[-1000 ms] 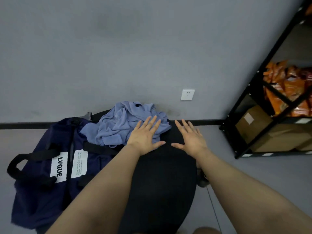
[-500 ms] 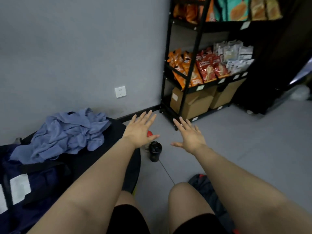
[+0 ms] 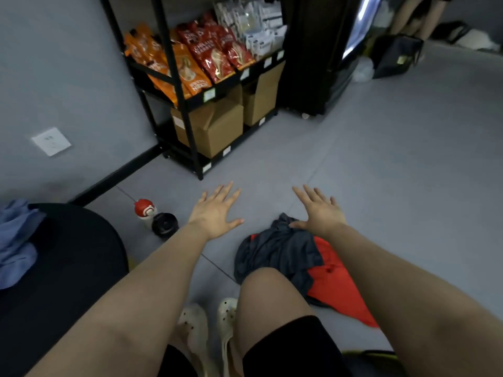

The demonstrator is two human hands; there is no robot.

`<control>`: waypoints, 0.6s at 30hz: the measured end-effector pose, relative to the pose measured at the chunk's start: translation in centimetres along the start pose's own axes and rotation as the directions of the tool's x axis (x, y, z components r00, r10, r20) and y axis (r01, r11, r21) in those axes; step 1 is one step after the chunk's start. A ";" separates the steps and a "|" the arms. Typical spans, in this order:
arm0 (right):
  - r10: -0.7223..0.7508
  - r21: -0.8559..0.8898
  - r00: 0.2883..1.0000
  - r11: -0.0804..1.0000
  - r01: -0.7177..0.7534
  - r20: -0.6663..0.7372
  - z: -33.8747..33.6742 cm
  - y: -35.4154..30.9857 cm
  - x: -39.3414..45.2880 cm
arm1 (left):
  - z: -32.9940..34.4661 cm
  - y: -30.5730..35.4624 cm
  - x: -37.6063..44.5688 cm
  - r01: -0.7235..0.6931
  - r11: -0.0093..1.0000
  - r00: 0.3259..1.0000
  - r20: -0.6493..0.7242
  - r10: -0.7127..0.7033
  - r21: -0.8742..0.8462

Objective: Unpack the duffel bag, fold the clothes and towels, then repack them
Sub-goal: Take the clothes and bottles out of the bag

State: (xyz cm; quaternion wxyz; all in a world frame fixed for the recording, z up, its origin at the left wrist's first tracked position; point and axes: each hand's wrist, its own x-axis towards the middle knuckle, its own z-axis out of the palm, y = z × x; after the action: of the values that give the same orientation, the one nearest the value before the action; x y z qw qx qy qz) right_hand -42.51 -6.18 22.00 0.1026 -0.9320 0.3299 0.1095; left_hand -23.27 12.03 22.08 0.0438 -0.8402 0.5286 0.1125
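A crumpled dark grey garment [image 3: 283, 248] lies on the floor on top of a red garment [image 3: 340, 278], to the right of my knee. My right hand [image 3: 318, 212] reaches out flat with spread fingers, its thumb at the upper edge of the grey garment. My left hand [image 3: 215, 210] is stretched out over the bare floor with fingers spread and holds nothing. A light blue garment [image 3: 15, 240] lies bunched on a round black surface [image 3: 62, 268] at the left edge. The duffel bag is out of view.
A red-capped bottle [image 3: 144, 210] and a black cup [image 3: 164, 223] stand on the floor beside the black surface. A black shelf rack [image 3: 187, 110] with snack bags and cardboard boxes stands against the wall. Another person's legs and a dark bag [image 3: 397, 55] are far right.
My view has swung right, away from the duffel bag and the blue garment. Both hands moved from the black surface out over the floor toward the grey and red garments.
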 end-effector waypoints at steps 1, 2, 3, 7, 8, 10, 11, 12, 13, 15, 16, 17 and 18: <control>0.030 0.008 0.999 1.000 -0.030 0.011 0.6 1.2 -0.1 | 0.8 0.8 0.9 -0.021 1.000 0.999 0.024 0.022 -0.006; 0.057 0.013 0.998 0.998 -0.058 0.023 1.3 2.3 -0.1 | 1.8 1.6 1.6 -0.043 0.999 0.998 0.051 0.044 -0.011; 0.080 0.015 0.996 0.997 -0.080 0.035 2.2 3.4 -0.1 | 2.7 2.5 2.4 -0.063 0.998 0.995 0.078 0.064 -0.014; 0.132 -0.014 0.987 0.991 -0.131 0.097 5.3 6.8 0.5 | 6.3 4.9 5.9 -0.111 0.994 0.978 0.177 0.111 -0.012; 0.131 -0.028 0.985 0.991 -0.128 0.112 6.2 7.6 0.7 | 7.1 5.6 6.9 -0.120 0.993 0.973 0.197 0.120 -0.011; 0.119 -0.041 0.983 0.993 -0.115 0.140 8.0 8.9 1.3 | 8.9 6.9 8.5 -0.144 0.989 0.962 0.233 0.145 -0.021; 0.116 -0.039 0.981 0.993 -0.111 0.154 8.9 9.4 1.7 | 9.7 7.5 9.3 -0.154 0.988 0.956 0.246 0.156 -0.028; 0.116 -0.036 0.979 0.993 -0.112 0.167 9.9 10.0 2.1 | 10.6 8.1 10.2 -0.164 0.986 0.952 0.257 0.167 -0.033; 0.119 -0.030 0.977 0.993 -0.115 0.179 10.8 10.6 2.4 | 11.5 8.7 11.0 -0.172 0.984 0.948 0.266 0.176 -0.038; 0.130 -0.016 0.970 0.991 -0.130 0.205 12.8 11.7 3.1 | 13.3 9.6 12.5 -0.184 0.982 0.941 0.281 0.189 -0.046; 0.138 -0.010 0.965 0.990 -0.139 0.222 13.8 12.2 3.5 | 14.4 10.1 13.2 -0.188 0.981 0.936 0.292 0.194 -0.048; 0.146 -0.005 0.960 0.989 -0.149 0.240 14.9 12.8 3.9 | 15.4 10.5 13.9 -0.191 0.980 0.932 0.305 0.197 -0.051; 0.156 0.005 0.953 0.987 -0.163 0.259 15.9 13.3 4.3 | 16.5 10.9 14.6 -0.192 0.980 0.927 0.317 0.200 -0.056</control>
State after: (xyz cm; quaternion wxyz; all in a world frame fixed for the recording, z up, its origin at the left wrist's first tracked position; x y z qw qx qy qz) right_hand -49.94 -14.64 4.06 0.1475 -0.8788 0.3894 0.2332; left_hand -29.34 -2.35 3.10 0.1078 -0.7542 0.5942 0.2576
